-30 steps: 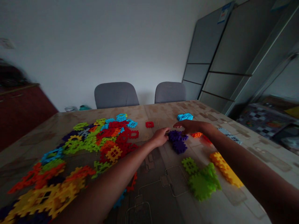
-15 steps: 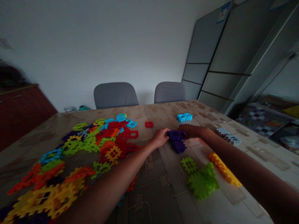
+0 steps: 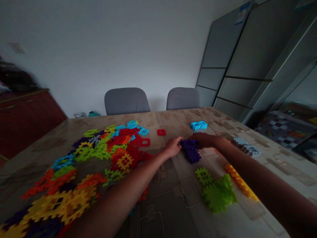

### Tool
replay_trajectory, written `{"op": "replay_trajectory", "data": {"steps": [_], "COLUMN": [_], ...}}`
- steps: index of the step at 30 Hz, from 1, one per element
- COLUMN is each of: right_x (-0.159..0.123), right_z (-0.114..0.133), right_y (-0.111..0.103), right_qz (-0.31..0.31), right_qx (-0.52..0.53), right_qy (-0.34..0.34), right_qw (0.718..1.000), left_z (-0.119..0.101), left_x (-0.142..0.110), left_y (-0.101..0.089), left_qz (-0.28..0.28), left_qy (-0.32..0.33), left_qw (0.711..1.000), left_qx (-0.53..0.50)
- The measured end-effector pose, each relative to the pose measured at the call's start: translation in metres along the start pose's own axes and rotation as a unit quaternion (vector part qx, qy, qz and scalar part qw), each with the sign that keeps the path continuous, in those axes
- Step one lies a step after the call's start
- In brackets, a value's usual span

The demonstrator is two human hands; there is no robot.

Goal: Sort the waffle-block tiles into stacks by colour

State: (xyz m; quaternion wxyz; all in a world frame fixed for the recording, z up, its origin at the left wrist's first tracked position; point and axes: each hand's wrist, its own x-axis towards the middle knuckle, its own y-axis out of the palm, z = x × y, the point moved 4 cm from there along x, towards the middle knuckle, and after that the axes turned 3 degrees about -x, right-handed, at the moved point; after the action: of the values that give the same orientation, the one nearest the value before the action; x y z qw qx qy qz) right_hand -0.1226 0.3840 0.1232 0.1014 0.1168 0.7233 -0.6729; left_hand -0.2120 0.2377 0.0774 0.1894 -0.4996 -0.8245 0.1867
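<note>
Both hands meet at a cluster of purple interlocking tiles (image 3: pixel 191 150) on the patterned table (image 3: pixel 170 198). My left hand (image 3: pixel 173 146) grips the cluster's left side with curled fingers. From the right, my right hand (image 3: pixel 203 139) closes over its top edge. A wide spread of loose tiles (image 3: pixel 106 152) in red, green, yellow, orange and blue lies to the left of my left arm.
Sorted stacks lie around: green tiles (image 3: pixel 216 193) near me, yellow tiles (image 3: pixel 241 183) under my right forearm, light blue tiles (image 3: pixel 198 125) beyond the hands, pale tiles (image 3: pixel 247 148) at right, one red tile (image 3: pixel 161 132). Two grey chairs (image 3: pixel 126 100) and a tall refrigerator (image 3: pixel 247 59) stand behind.
My right hand dropped from just above the purple cluster onto it and closed. The left hand stayed on the cluster. The view shifted slightly.
</note>
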Motion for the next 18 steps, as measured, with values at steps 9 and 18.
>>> {"op": "replay_trajectory", "data": {"steps": [9,18], "right_x": [-0.006,-0.001], "right_z": [0.005,0.008], "right_y": [-0.014,-0.016], "right_qz": [0.004,0.000], "right_qx": [0.040,0.050], "right_qy": [-0.023,-0.024], "right_qw": [0.999,0.998], "left_z": [-0.018,-0.015], "left_x": [-0.059,-0.199], "left_y": [-0.073,-0.161], "left_qz": [-0.003,-0.066], "left_qy": [0.007,-0.072], "left_qw": [0.999,0.995], "left_qx": [-0.037,-0.011]}}
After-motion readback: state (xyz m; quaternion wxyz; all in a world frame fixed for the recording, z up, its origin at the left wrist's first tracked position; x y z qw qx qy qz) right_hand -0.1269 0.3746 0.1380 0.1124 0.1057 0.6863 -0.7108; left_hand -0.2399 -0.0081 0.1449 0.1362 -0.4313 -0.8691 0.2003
